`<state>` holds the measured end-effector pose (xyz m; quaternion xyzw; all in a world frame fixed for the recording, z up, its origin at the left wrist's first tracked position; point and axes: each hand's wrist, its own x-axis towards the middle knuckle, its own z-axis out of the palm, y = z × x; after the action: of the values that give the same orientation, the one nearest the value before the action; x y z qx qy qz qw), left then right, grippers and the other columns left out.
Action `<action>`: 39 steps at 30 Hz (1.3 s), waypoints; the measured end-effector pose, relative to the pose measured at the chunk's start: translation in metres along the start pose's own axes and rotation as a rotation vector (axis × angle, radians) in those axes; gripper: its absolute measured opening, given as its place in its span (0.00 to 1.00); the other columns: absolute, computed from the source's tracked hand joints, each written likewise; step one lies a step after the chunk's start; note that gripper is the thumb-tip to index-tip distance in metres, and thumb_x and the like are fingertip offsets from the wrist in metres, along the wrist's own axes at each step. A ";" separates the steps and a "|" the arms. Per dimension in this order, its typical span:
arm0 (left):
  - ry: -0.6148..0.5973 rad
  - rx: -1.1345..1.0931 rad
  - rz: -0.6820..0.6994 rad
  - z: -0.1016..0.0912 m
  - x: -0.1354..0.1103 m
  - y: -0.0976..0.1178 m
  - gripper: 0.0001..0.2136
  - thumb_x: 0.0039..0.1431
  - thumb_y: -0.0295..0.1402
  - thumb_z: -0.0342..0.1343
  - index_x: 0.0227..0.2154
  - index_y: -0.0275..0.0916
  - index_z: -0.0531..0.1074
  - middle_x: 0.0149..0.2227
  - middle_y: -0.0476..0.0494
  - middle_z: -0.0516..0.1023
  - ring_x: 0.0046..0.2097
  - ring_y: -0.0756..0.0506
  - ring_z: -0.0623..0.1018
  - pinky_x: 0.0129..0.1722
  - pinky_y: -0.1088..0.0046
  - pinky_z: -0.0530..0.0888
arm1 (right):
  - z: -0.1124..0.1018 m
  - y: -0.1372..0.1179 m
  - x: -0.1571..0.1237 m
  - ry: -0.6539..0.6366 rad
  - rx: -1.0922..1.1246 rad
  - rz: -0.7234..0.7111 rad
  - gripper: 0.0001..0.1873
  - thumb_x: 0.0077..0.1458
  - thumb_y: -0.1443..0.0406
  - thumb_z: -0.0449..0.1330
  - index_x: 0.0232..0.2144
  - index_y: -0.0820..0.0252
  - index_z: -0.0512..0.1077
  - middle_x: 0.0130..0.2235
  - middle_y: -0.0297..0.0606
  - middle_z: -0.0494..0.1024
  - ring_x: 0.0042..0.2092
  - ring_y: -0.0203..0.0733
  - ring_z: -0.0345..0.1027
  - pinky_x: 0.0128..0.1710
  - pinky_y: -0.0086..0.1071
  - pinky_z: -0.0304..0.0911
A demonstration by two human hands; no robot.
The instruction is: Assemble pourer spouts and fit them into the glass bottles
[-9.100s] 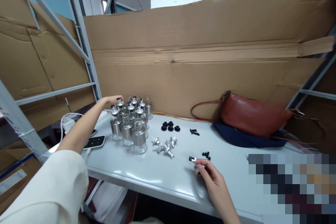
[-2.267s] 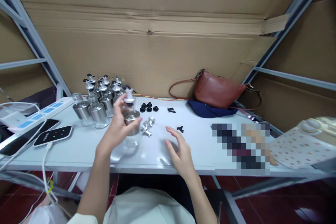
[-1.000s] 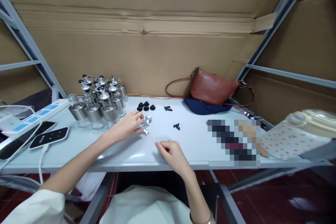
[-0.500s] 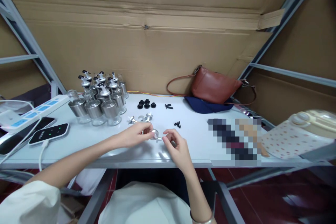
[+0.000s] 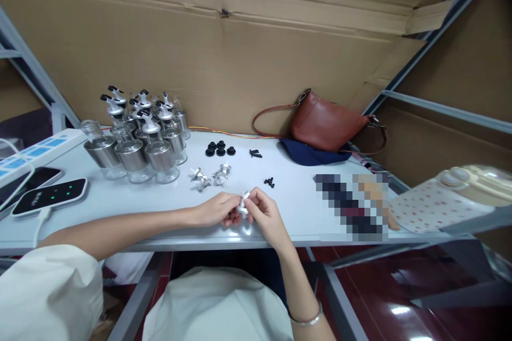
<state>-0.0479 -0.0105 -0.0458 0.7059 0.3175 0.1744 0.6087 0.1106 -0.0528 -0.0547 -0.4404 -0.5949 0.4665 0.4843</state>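
Observation:
Between my two hands, close to the table's front edge, is a silver pour spout (image 5: 242, 206). My left hand (image 5: 219, 209) pinches it from the left, fingers curled beneath. On the other side my right hand (image 5: 266, 213) has thumb and fingers closed on the same spout. Just beyond my hands lie several more silver spouts (image 5: 221, 174). Farther back are several black stoppers (image 5: 220, 149), a few black strips (image 5: 255, 153) and some tiny black pieces (image 5: 269, 183). Glass bottles with steel bands (image 5: 132, 155) stand grouped at left, many topped with spouts.
At the left are a power strip (image 5: 44, 148) and a black-faced device (image 5: 52, 197) with a cable. A brown handbag (image 5: 326, 121) rests on a navy cap (image 5: 310, 155) at the back right. A dotted container (image 5: 432, 205) occupies the right end.
My right hand has closed in on the spout, which is now gripped from both sides and turned more upright. The view has shifted slightly.

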 end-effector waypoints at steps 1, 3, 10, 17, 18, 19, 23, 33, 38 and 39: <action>0.009 0.024 0.007 0.001 -0.001 -0.001 0.19 0.64 0.39 0.37 0.24 0.36 0.64 0.19 0.51 0.66 0.19 0.54 0.64 0.20 0.78 0.61 | 0.000 -0.001 0.000 -0.006 0.007 0.000 0.15 0.54 0.53 0.57 0.24 0.56 0.61 0.18 0.25 0.61 0.20 0.32 0.53 0.23 0.28 0.52; 0.030 0.071 0.029 0.002 -0.002 -0.002 0.16 0.64 0.38 0.37 0.26 0.37 0.62 0.18 0.53 0.64 0.18 0.54 0.62 0.19 0.78 0.60 | 0.000 -0.003 0.000 0.006 0.005 -0.022 0.15 0.52 0.54 0.58 0.24 0.57 0.61 0.18 0.25 0.60 0.21 0.31 0.53 0.23 0.27 0.50; 0.168 0.224 0.494 0.000 -0.005 -0.007 0.15 0.56 0.31 0.53 0.44 0.40 0.57 0.42 0.44 0.65 0.33 0.52 0.70 0.25 0.81 0.67 | -0.002 0.002 -0.005 0.100 -0.075 -0.001 0.16 0.52 0.53 0.58 0.24 0.58 0.64 0.18 0.25 0.61 0.20 0.31 0.52 0.22 0.27 0.49; 0.117 0.389 0.565 -0.002 -0.005 -0.007 0.12 0.59 0.33 0.56 0.45 0.39 0.65 0.44 0.41 0.64 0.28 0.56 0.66 0.28 0.77 0.72 | -0.001 0.001 -0.005 0.079 0.029 0.043 0.17 0.51 0.51 0.59 0.25 0.57 0.63 0.17 0.26 0.64 0.20 0.32 0.58 0.23 0.27 0.56; 0.119 0.388 0.565 -0.002 -0.004 -0.007 0.13 0.58 0.34 0.57 0.45 0.39 0.66 0.45 0.41 0.64 0.29 0.55 0.67 0.29 0.76 0.73 | -0.001 0.001 -0.005 0.074 0.036 0.048 0.18 0.50 0.50 0.59 0.25 0.57 0.63 0.17 0.26 0.64 0.20 0.32 0.58 0.23 0.28 0.57; 0.117 0.386 0.567 -0.002 -0.004 -0.008 0.13 0.58 0.34 0.57 0.45 0.39 0.66 0.45 0.40 0.64 0.30 0.54 0.68 0.30 0.75 0.73 | -0.002 0.001 -0.004 0.067 0.043 0.052 0.18 0.50 0.50 0.60 0.25 0.57 0.63 0.17 0.26 0.65 0.20 0.33 0.59 0.23 0.28 0.57; 0.145 0.410 0.602 -0.001 -0.004 -0.009 0.14 0.59 0.35 0.57 0.47 0.40 0.66 0.43 0.41 0.66 0.36 0.49 0.71 0.36 0.72 0.74 | -0.002 0.001 -0.005 0.070 0.051 0.035 0.17 0.52 0.51 0.58 0.26 0.57 0.65 0.19 0.28 0.68 0.21 0.34 0.62 0.25 0.29 0.60; 0.174 0.551 0.615 -0.002 -0.005 -0.010 0.10 0.59 0.35 0.56 0.43 0.38 0.69 0.42 0.39 0.67 0.47 0.44 0.70 0.46 0.66 0.72 | -0.022 0.005 -0.002 0.492 -0.298 -0.053 0.11 0.54 0.58 0.54 0.32 0.59 0.71 0.26 0.35 0.73 0.29 0.40 0.67 0.33 0.33 0.62; 0.209 0.547 0.632 -0.002 -0.005 -0.011 0.09 0.62 0.32 0.53 0.44 0.39 0.69 0.44 0.38 0.67 0.49 0.44 0.70 0.50 0.64 0.72 | -0.055 0.021 0.010 0.626 -0.756 -0.017 0.11 0.51 0.62 0.54 0.33 0.61 0.72 0.28 0.39 0.73 0.30 0.43 0.65 0.36 0.37 0.60; 0.216 0.543 0.634 -0.002 -0.005 -0.011 0.08 0.62 0.32 0.52 0.44 0.39 0.69 0.44 0.39 0.67 0.49 0.44 0.70 0.50 0.64 0.72 | -0.057 0.025 0.013 0.617 -0.817 -0.022 0.12 0.51 0.62 0.54 0.35 0.62 0.73 0.31 0.41 0.73 0.32 0.45 0.65 0.38 0.38 0.60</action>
<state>-0.0554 -0.0111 -0.0552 0.8809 0.1812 0.3355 0.2804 0.1672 -0.0288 -0.0712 -0.7048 -0.5625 0.0389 0.4305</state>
